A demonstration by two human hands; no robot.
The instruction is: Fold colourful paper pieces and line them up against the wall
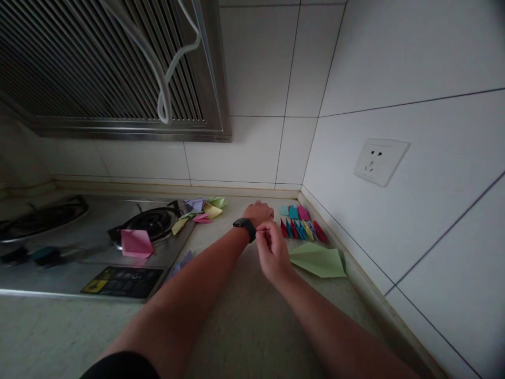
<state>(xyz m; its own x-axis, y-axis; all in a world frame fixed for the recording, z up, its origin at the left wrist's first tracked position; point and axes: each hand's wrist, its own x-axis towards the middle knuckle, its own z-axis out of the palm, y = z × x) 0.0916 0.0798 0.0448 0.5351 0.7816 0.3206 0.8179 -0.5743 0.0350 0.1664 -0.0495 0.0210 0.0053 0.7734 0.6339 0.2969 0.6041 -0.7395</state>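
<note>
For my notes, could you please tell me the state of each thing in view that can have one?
Left hand: outstretched, grip unclear
Right hand: curled shut beside the watch
Watch: strapped on, screen dark
Nearer burner: no visible flame
Pink paper: creased, overlapping the burner
Large green paper: creased, lying down
Small papers: folded, set in rows
Paper heap: loose, overlapping
Cable: looped, hanging
Wall socket: nothing plugged in

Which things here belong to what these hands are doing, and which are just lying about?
Likely part of it:
Black watch, right hand beside it
Small folded papers in rows
Green paper near the right hand

Apparently just around:
Stove
Range hood
Wall socket
</note>
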